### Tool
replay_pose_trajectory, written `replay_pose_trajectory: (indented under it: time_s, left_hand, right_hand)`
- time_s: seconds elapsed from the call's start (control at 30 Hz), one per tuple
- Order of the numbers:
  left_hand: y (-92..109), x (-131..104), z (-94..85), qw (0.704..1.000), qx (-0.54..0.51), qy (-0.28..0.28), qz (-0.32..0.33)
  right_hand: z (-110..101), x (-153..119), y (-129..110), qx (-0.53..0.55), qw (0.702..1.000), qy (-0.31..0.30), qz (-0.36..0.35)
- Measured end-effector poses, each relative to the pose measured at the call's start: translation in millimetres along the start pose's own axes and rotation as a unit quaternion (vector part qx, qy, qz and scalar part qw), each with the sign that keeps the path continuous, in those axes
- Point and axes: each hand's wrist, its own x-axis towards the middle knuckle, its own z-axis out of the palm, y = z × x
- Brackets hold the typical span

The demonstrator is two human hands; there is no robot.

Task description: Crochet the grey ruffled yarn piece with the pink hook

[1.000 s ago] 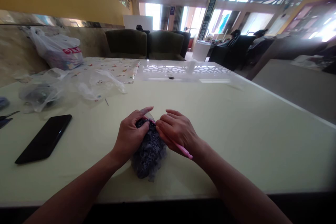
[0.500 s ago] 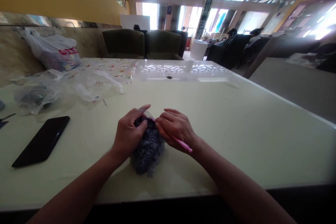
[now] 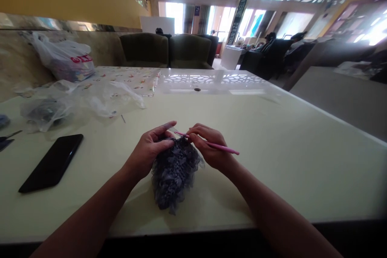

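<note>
A dark grey, ruffled crochet piece hangs between my hands over the pale table, its lower end towards me. My left hand pinches its top edge between thumb and fingers, with the forefinger stretched out and a thin strand running from it. In my right hand is a pink crochet hook, gripped with the handle pointing right. The hook's tip lies over the top edge of the piece, close to my left fingertips. Whether a loop sits on the tip is too small to tell.
A black phone lies on the table at left. Beyond it are clear plastic bags, one around dark material, and a small thin stick. A white carrier bag stands against the wall. Armchairs and seated people are farther back.
The hook has swung to a flatter angle and its tip has come into sight above the piece. More of the grey crochet shows, and my right hand has turned.
</note>
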Motion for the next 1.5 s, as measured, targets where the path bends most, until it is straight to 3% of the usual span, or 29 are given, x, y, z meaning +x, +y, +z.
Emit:
replay_pose_trajectory:
  time_s: [0.27,0.53,0.97,1.27,1.5]
  left_hand:
    - [2.9,-3.5,3.3,0.998,0.057,-0.016,-0.001]
    - [7.3,-6.7,3.2,0.983,0.127,-0.119,-0.059]
    - [10.3,-3.7,-4.6,0.992,0.098,-0.078,-0.016]
    - [9.6,-9.6,0.2,0.988,0.148,-0.043,0.026]
    - [8.0,-9.4,4.2,0.976,0.208,-0.013,0.065]
  right_hand:
    - [0.5,-0.6,-4.1,0.024,0.998,0.002,0.053]
    - [-1.1,-2.0,-3.9,0.06,0.996,-0.06,0.021]
    - [-25.7,4.4,-4.1,0.073,0.991,-0.113,0.003]
    - [-31.2,2.8,-10.4,-0.049,0.987,-0.144,-0.043]
    - [-33.3,3.4,-13.8,-0.073,0.98,-0.172,-0.062]
